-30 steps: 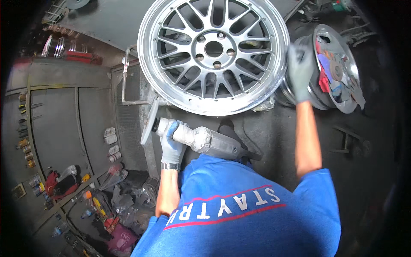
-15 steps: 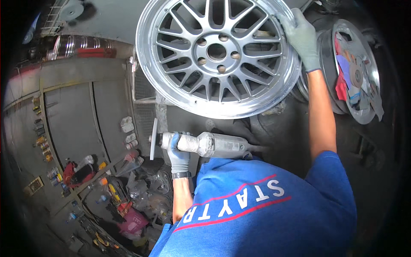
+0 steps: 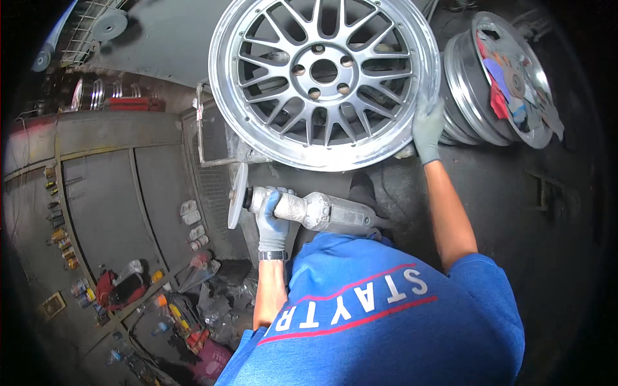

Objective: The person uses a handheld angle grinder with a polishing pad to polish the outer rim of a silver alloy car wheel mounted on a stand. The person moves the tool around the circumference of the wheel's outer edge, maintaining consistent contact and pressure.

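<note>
**Inspector:** The person is holding an angle grinder [image 3: 315, 211] in the left hand [image 3: 271, 222], gloved fingers wrapped tight around its body just behind the disc [image 3: 237, 195]. The disc is standing edge-on, close below the wheel's rim but apart from it.

**Onlooker:** And the wheel?

**Inspector:** The silver alloy wheel [image 3: 325, 77] is standing upright, face towards the person, resting low against a metal frame [image 3: 212, 141]. The right hand [image 3: 428, 128], also gloved, is pressing flat on the lower right rim, fingers spread along the lip.

**Onlooker:** Anything to watch?

**Inspector:** In my judgement, the steadying hand is sitting near where a disc could travel; it is better kept well clear. One hand on the grinder is giving weak control. A second wheel [image 3: 496, 83], leaning just to the right, is crowding the space.
</note>
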`<state>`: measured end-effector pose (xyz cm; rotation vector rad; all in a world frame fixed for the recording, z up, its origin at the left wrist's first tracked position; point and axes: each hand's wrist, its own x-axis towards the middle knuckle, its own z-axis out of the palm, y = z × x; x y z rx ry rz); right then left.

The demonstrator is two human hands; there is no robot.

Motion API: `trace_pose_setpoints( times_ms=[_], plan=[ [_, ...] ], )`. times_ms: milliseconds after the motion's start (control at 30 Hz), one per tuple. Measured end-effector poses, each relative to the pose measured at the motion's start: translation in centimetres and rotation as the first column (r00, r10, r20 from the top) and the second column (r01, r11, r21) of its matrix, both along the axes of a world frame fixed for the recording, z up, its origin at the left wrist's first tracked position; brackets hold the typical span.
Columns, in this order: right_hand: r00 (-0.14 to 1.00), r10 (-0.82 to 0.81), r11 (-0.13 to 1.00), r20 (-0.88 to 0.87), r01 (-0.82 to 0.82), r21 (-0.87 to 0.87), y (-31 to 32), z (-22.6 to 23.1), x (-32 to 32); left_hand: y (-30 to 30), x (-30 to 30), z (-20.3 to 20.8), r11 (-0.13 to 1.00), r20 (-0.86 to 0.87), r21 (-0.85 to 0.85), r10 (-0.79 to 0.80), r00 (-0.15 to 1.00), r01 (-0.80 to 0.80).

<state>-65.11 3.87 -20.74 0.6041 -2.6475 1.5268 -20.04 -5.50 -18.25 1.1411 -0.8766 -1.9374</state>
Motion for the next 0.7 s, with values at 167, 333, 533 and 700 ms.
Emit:
trace_pose_setpoints(
  times_ms=[167, 333, 533, 700],
  plan=[
    [0.875, 0.375, 0.853, 0.307, -0.456, 0.256, 8.9, -1.6, 10.6, -2.0, 2.5, -2.2, 0.973, -0.097, -0.16, -0.183, 0.978, 0.166],
    [0.456, 0.358, 0.787, 0.815, -0.617, -0.001, 16.3, -2.7, 26.6, -1.9, 3.1, -2.4, 0.899, -0.029, -0.283, -0.356, 0.934, 0.334],
    [0.362, 0.329, 0.866, 0.872, -0.483, -0.127, 21.4, -5.1, 30.0, -0.2, -0.4, -1.9, 0.541, 0.383, -0.627, -0.413, 0.826, 0.561],
    [0.361, 0.322, 0.887, 0.875, -0.438, -0.145, 25.0, -0.5, 28.5, 3.1, -8.1, -0.3, 0.965, -0.096, 0.073, -0.246, 0.965, 0.253]
  ],
)
